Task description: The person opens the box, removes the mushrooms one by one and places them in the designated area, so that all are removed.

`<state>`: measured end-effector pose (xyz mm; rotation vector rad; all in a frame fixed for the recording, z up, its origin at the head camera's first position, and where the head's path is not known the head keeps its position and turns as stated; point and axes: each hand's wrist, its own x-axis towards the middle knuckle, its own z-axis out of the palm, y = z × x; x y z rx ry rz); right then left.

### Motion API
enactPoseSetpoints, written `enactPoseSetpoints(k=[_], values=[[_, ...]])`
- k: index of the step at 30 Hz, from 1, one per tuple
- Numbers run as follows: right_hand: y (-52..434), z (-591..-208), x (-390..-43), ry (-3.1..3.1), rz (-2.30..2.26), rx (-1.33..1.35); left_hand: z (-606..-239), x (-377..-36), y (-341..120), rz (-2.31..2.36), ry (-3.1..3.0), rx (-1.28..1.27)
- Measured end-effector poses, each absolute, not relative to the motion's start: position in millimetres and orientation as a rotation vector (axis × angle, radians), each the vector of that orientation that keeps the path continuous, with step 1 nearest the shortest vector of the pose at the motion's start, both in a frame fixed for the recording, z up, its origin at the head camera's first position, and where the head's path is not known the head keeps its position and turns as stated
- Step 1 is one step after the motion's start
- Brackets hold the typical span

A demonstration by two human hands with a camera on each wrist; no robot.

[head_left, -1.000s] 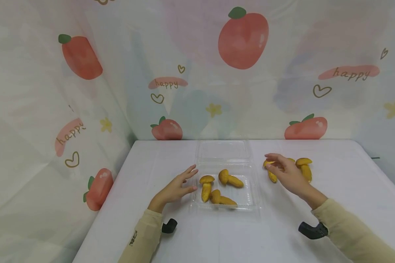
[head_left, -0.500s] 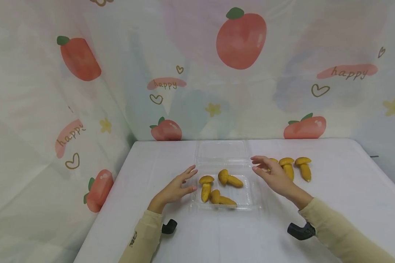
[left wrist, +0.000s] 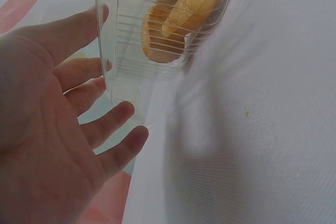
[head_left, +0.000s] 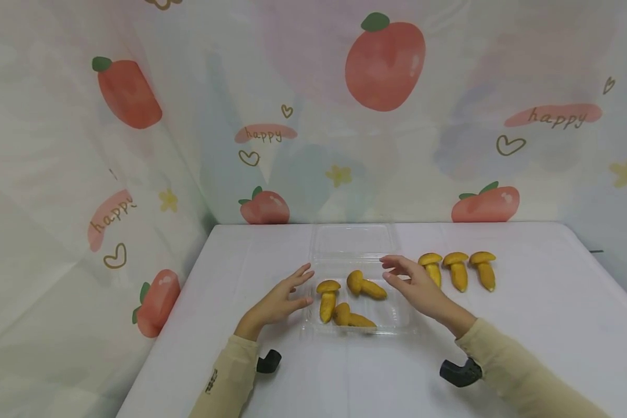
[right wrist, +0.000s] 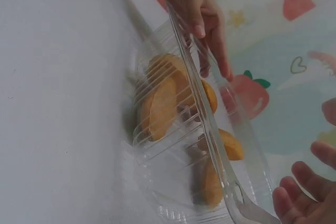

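Observation:
A clear plastic clamshell box (head_left: 392, 326) sits on the table, its lid (head_left: 353, 239) folded back. Inside lie three yellow-brown mushrooms, one upright at the left (head_left: 327, 302), one slanting at the back (head_left: 366, 285) and one along the front (head_left: 352, 316). My left hand (head_left: 274, 301) is at the box's left side, fingers spread; in the left wrist view its fingertips (left wrist: 104, 13) meet the rim. Over the box's right side hovers my right hand (head_left: 420, 290), fingers loosely bent and holding nothing. In the right wrist view that hand (right wrist: 315, 195) shows beside the rim.
Right of the box, three more mushrooms stand in a row on the white table (head_left: 533, 325): one partly behind my right hand (head_left: 431, 264), a middle one (head_left: 456, 271) and a right one (head_left: 483, 271). A fruit-patterned curtain (head_left: 423, 157) hangs behind the table and along its left side.
My right hand has moved left from above the mushroom row to the box's right side, uncovering the row. My left hand and the mushrooms stay where they were.

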<state>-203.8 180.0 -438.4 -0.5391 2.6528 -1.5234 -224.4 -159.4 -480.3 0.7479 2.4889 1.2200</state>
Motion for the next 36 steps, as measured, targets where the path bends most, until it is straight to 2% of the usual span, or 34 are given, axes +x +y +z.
enactPoseSetpoints(k=[36], values=[[147,-459,-221,2.526,-1.435,-0.560,-483,-227,-161,1.225,2.488,0.772]])
